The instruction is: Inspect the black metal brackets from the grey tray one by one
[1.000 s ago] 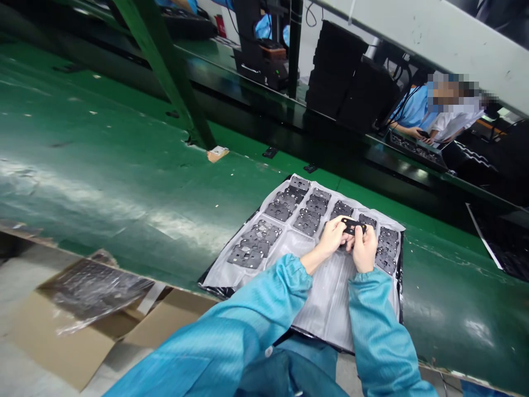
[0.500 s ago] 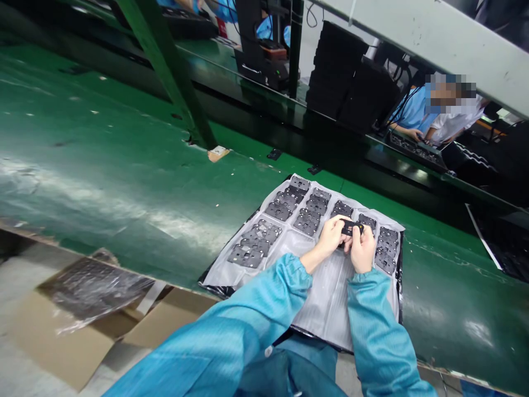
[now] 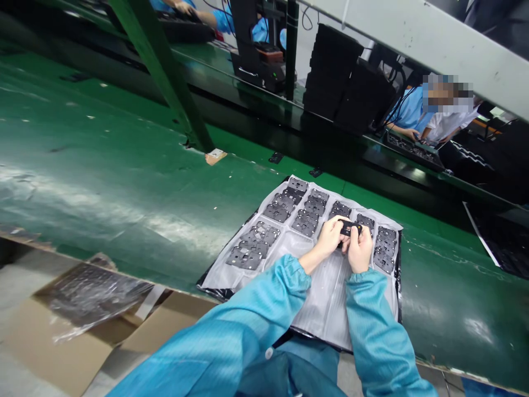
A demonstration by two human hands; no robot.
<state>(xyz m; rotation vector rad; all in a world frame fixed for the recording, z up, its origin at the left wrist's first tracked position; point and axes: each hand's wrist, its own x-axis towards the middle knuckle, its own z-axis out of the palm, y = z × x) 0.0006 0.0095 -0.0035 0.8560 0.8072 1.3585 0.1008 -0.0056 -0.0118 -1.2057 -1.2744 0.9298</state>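
A small black plate-like part (image 3: 349,227) with cut-outs is held between both hands, above a tray (image 3: 326,309) lined with white film. My left hand (image 3: 330,238) pinches its left end. On its right end, the thumb and fingers of my right hand (image 3: 360,251) are closed. Stacks of similar dark flat parts (image 3: 248,248) lie in the tray's pockets to the left, with more parts (image 3: 385,248) just right of my right hand. The hands partly cover the stacks behind them.
The tray rests on a green bench (image 3: 124,182). A slanted green post (image 3: 165,77) stands at left, and loose black parts (image 3: 276,157) lie behind the tray. Below left is an open cardboard box (image 3: 61,342) with plastic wrapping. Co-workers (image 3: 407,107) sit across the black conveyor strip.
Both hands keep their grip on the black part, almost in the same place. The whole view has shifted slightly.
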